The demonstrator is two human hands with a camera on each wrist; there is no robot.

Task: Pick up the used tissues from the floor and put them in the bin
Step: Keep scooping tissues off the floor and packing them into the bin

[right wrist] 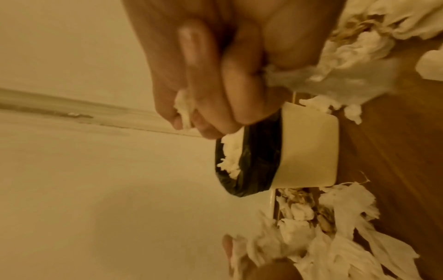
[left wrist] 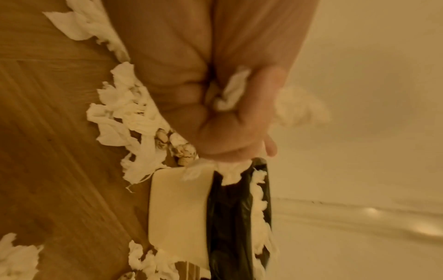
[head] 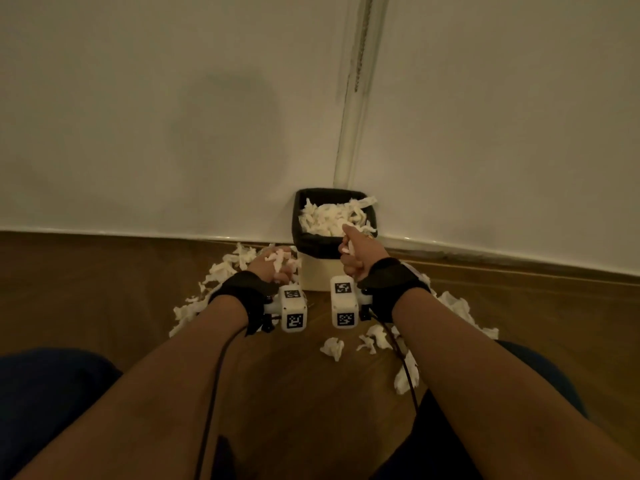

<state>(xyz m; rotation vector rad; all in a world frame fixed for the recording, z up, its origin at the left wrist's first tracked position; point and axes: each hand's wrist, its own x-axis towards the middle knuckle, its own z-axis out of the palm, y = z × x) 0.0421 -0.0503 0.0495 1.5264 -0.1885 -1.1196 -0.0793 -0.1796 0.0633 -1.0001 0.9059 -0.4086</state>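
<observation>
A cream bin (head: 316,273) with a black liner (head: 300,220) stands against the wall, heaped with white tissues (head: 332,216). My left hand (head: 273,266) hovers just left of the bin, fingers curled round a bunch of tissues (head: 277,258); the left wrist view shows tissue (left wrist: 231,91) squeezed in the fist. My right hand (head: 353,252) is at the bin's near rim, gripping a wad of tissue (head: 346,250); the right wrist view shows tissue (right wrist: 183,106) poking out between its fingers (right wrist: 230,79) over the liner (right wrist: 254,161).
Crumpled tissues lie scattered on the wooden floor left of the bin (head: 214,275) and right of it (head: 457,306), with loose pieces near my knees (head: 332,348). The white wall (head: 173,133) rises close behind the bin, with a vertical pipe (head: 349,133).
</observation>
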